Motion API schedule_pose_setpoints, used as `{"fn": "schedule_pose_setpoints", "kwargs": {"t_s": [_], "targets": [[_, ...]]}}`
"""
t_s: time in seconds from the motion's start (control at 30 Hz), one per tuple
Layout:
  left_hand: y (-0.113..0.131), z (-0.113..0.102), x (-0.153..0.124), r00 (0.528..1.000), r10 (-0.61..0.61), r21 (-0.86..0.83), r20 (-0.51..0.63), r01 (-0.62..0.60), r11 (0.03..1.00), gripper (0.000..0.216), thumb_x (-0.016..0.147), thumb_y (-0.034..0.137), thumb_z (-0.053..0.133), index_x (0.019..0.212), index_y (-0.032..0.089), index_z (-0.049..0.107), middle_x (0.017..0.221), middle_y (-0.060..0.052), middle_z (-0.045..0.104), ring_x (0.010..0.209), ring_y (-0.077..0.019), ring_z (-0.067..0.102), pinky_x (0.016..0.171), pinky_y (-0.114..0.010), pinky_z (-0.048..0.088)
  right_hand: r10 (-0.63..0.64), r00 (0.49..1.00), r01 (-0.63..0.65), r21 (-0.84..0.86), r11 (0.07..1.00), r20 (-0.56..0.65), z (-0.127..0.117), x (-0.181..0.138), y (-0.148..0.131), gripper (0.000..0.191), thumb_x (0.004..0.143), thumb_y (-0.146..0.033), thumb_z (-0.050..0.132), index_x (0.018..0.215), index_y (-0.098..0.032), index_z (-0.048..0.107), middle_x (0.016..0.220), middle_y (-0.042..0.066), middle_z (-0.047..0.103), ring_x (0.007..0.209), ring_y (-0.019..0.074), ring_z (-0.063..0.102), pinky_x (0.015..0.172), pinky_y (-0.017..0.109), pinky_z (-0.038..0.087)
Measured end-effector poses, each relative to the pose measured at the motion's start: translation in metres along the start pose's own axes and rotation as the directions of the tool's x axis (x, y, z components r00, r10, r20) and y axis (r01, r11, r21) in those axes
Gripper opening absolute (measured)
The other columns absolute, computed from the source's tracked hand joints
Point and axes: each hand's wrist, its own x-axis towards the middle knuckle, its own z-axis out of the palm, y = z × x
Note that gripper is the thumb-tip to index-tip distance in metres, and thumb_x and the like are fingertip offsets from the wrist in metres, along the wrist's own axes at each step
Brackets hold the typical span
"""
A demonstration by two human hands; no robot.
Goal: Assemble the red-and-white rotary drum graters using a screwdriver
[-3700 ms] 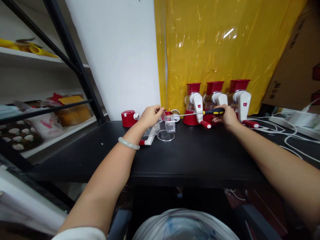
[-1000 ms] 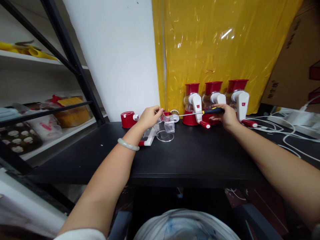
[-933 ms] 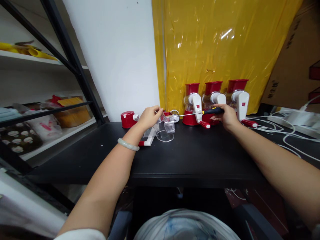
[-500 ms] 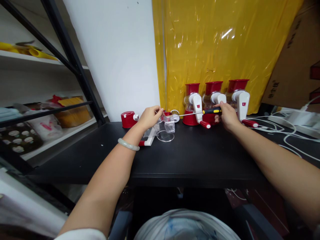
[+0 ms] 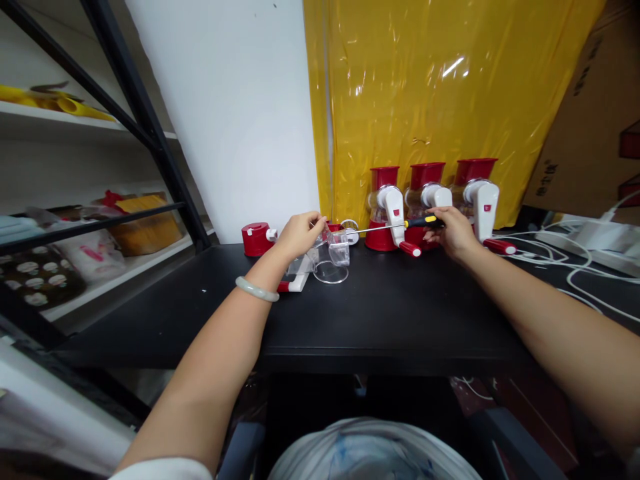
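My right hand is closed round the black and yellow handle of a screwdriver. The long metal shaft points left, and its tip reaches the clear plastic body of a hand-crank grater. My left hand is closed on the upper left of that clear body, with fingertips pinched together near the shaft's end. A round clear rim rests on the black table. Beneath my left wrist lies a white crank arm with a red handle. Whether the tip sits in a screw is too small to see.
Several other parts stand close by: a red base at left and a white ring behind. Three red-and-white graters line the back of the black table. White cables lie at right, and a shelf rack stands at left.
The fingers of my right hand have shifted their grip on the screwdriver handle. My left hand and the clear body have stayed in place.
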Motion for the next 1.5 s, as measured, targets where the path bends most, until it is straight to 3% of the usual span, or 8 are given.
{"fn": "schedule_pose_setpoints", "kwargs": {"t_s": [0.27, 0.47, 0.57, 0.77, 1.0, 1.17, 1.5], "targets": [[-0.0007, 0.0007, -0.0001, 1.0, -0.006, -0.006, 0.002, 0.006, 1.0, 0.033, 0.093, 0.04, 0.046, 0.079, 0.019, 0.066, 0.076, -0.004, 0.07, 0.068, -0.0155, 0.06, 0.067, -0.029, 0.042, -0.042, 0.996, 0.037, -0.057, 0.998, -0.078, 0.002, 0.0007, 0.0037, 0.02, 0.081, -0.044, 0.062, 0.078, -0.027, 0.052, 0.044, -0.004, 0.048, 0.032, 0.0132, 0.044, 0.03, 0.024, 0.033], [-0.002, 0.0011, 0.0006, 1.0, -0.005, -0.014, 0.002, 0.005, 1.0, 0.032, 0.093, 0.04, 0.046, 0.08, 0.018, 0.066, 0.076, -0.004, 0.069, 0.068, -0.0151, 0.06, 0.067, -0.029, 0.043, 0.028, 0.999, -0.025, 0.062, 0.998, -0.037, 0.0026, -0.0018, -0.0017, 0.024, 0.087, -0.035, 0.037, 0.084, -0.022, 0.057, 0.057, 0.002, 0.059, 0.04, 0.0161, 0.057, 0.036, 0.027, 0.046], [-0.0016, 0.001, 0.0005, 1.0, -0.002, -0.018, 0.004, 0.002, 1.0, 0.033, 0.093, 0.04, 0.046, 0.08, 0.018, 0.066, 0.076, -0.004, 0.07, 0.067, -0.0152, 0.06, 0.067, -0.029, 0.043, 0.014, 0.999, -0.01, 0.094, 0.996, -0.044, 0.0029, -0.0033, -0.0035, 0.021, 0.082, -0.025, 0.039, 0.084, -0.02, 0.059, 0.064, 0.003, 0.063, 0.042, 0.0152, 0.06, 0.038, 0.026, 0.048], [0.0001, 0.0005, 0.0, 1.0, -0.006, -0.007, 0.001, 0.006, 1.0, 0.032, 0.093, 0.04, 0.046, 0.079, 0.019, 0.066, 0.076, -0.004, 0.07, 0.067, -0.0155, 0.06, 0.066, -0.03, 0.042, 0.038, 0.998, -0.035, 0.046, 0.998, -0.058, 0.0055, -0.0056, -0.0049, 0.017, 0.081, -0.02, 0.042, 0.083, -0.02, 0.059, 0.059, 0.001, 0.063, 0.039, 0.0133, 0.059, 0.036, 0.022, 0.045], [-0.0002, 0.0005, -0.0002, 1.0, -0.006, -0.009, 0.0, 0.006, 1.0, 0.032, 0.093, 0.04, 0.046, 0.079, 0.019, 0.066, 0.076, -0.004, 0.07, 0.067, -0.0156, 0.06, 0.067, -0.029, 0.042, -0.007, 0.999, 0.008, 0.012, 1.0, -0.048, 0.0045, -0.0033, -0.0019, 0.008, 0.086, -0.025, 0.048, 0.085, -0.023, 0.056, 0.049, -0.002, 0.056, 0.035, 0.0124, 0.054, 0.034, 0.021, 0.044], [-0.0007, 0.0007, 0.0003, 1.0, -0.005, 0.005, -0.002, 0.005, 1.0, 0.032, 0.093, 0.04, 0.046, 0.079, 0.019, 0.066, 0.075, -0.003, 0.07, 0.067, -0.0159, 0.06, 0.066, -0.03, 0.042, -0.006, 0.998, 0.005, -0.013, 1.0, -0.06, 0.0026, -0.001, 0.0014, 0.015, 0.089, -0.032, 0.045, 0.086, -0.023, 0.057, 0.045, -0.003, 0.052, 0.034, 0.0128, 0.051, 0.033, 0.022, 0.043], [-0.0017, 0.001, 0.0005, 1.0, -0.005, -0.008, 0.0, 0.005, 1.0, 0.032, 0.093, 0.04, 0.046, 0.079, 0.02, 0.066, 0.076, -0.004, 0.07, 0.067, -0.0156, 0.06, 0.067, -0.03, 0.042, 0.037, 0.999, -0.034, 0.075, 0.997, -0.036, 0.0034, -0.0041, -0.0037, 0.019, 0.08, -0.023, 0.04, 0.086, -0.02, 0.057, 0.065, 0.001, 0.062, 0.043, 0.0147, 0.061, 0.039, 0.026, 0.05]]}}
